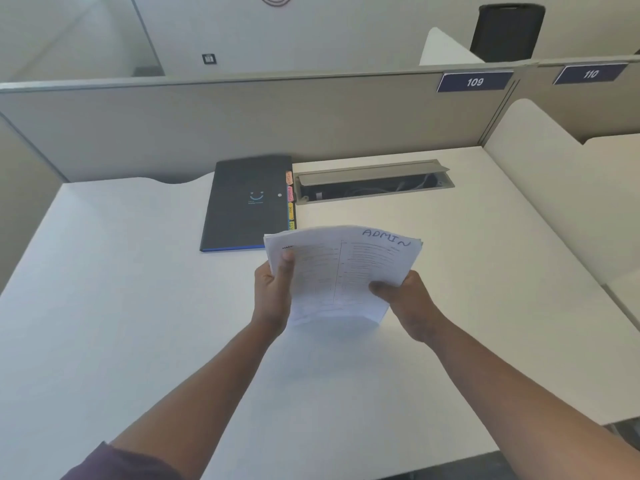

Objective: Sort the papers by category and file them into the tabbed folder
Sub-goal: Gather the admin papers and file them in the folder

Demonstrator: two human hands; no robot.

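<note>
A stack of white printed papers is held above the desk; the top sheet has "ADMIN" handwritten at its upper right. My left hand grips the stack's left edge, thumb on top. My right hand grips its lower right edge, thumb on the top sheet. Beyond the papers, a dark tabbed folder lies shut on the desk, with coloured tabs sticking out of its right side.
The white desk is bounded by grey partition panels at the back and sides. An open cable tray sits to the right of the folder. A black chair stands beyond the partition.
</note>
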